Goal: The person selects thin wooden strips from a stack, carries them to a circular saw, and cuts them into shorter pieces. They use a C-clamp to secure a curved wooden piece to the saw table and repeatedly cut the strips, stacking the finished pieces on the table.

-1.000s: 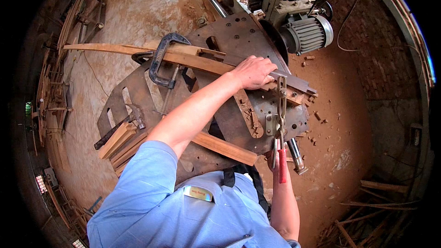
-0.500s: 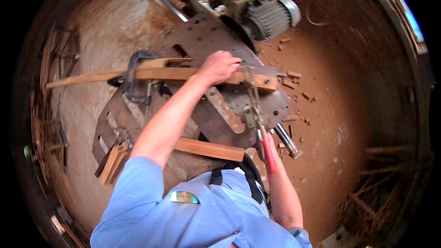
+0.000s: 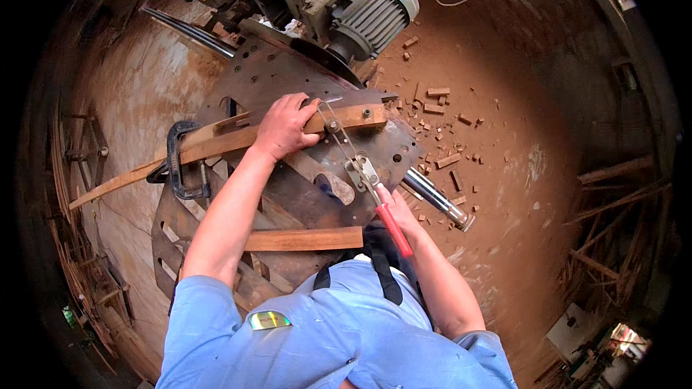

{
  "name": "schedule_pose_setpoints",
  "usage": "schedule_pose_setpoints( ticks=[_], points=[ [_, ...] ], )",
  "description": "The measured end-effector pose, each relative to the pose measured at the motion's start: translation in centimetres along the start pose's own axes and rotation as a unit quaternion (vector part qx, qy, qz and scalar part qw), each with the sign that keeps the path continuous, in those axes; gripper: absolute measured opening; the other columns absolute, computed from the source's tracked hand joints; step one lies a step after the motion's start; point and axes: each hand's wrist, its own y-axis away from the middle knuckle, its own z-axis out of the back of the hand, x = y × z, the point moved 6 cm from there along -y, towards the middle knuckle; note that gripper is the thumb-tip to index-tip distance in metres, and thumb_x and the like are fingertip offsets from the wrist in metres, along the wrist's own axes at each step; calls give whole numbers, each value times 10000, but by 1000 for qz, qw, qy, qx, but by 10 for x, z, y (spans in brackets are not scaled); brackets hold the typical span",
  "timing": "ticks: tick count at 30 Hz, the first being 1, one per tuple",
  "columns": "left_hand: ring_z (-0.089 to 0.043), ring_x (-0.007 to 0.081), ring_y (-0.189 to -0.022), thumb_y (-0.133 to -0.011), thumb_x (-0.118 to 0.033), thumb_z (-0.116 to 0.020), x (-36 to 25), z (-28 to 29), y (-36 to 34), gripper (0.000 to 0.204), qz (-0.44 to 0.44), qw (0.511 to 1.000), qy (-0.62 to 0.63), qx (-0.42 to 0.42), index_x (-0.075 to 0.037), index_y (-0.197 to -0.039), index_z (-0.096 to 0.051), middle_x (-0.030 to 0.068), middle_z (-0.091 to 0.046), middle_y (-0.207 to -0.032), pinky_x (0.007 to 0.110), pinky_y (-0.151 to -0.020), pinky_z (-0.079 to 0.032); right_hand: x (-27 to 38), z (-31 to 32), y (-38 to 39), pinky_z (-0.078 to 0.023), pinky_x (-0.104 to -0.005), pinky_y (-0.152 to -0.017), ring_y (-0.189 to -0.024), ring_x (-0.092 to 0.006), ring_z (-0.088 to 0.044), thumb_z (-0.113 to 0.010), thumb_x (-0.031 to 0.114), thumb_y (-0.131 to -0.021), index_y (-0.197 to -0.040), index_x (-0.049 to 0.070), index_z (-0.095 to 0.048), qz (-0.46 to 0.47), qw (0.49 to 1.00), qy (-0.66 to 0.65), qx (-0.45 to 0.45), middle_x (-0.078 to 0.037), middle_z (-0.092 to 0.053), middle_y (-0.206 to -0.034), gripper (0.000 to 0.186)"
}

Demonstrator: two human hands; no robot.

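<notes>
A long, slightly curved wooden strip [image 3: 223, 146] lies across a dark metal plate [image 3: 271, 72]. My left hand [image 3: 288, 128] is closed over this strip near its right part, thumb on the near side. Just right of those fingers, the metal arm of a toggle clamp [image 3: 362, 170] crosses the strip. Its red handle [image 3: 393, 229] slants down toward me. Against that handle is my right hand [image 3: 398, 210], its fingers partly hidden behind the clamp. A black C-clamp [image 3: 175, 158] grips the strip further left, alongside a second thin wood piece [image 3: 209, 130].
A grey electric motor [image 3: 376, 20] with a dark disc [image 3: 324, 57] stands at the far side. A shorter wooden piece [image 3: 306, 239] lies near my body. Shiny metal rods [image 3: 438, 199] jut out at the right. Wood offcuts [image 3: 436, 109] litter the brown floor.
The whole view has shifted, so the bench appears further left. My left hand has gone from a bunched grip near the clamp to a wider hold on the strip. My right hand stays by the red handle.
</notes>
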Motion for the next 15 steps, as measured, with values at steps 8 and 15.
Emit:
schedule_pose_setpoints(
  ticks=[8, 15],
  points=[
    [-531, 308, -1067, -591, -217, -745, 0, -4, 2, 551, -12, 1000, -19, -22, -99, -1115, -622, 132, -563, -1145, 402, -908, -452, -5, -1, -7, -460, -319, -847, -958, -182, -542, -509, 488, -929, -1270, -58, -444, 23, 999, -18, 27, -130, -579, -1116, 647],
    [-535, 325, -1060, -575, -203, -763, -2, -9, 3, 540, -9, 999, -34, -27, -107, -1087, -620, 134, -563, -1148, 415, -895, -459, -17, 2, -20, -467, -301, -844, -955, -160, -556, -530, 475, -925, -1292, -62, -407, 28, 998, -40, 51, -121, -579, -1117, 661]
  ],
)
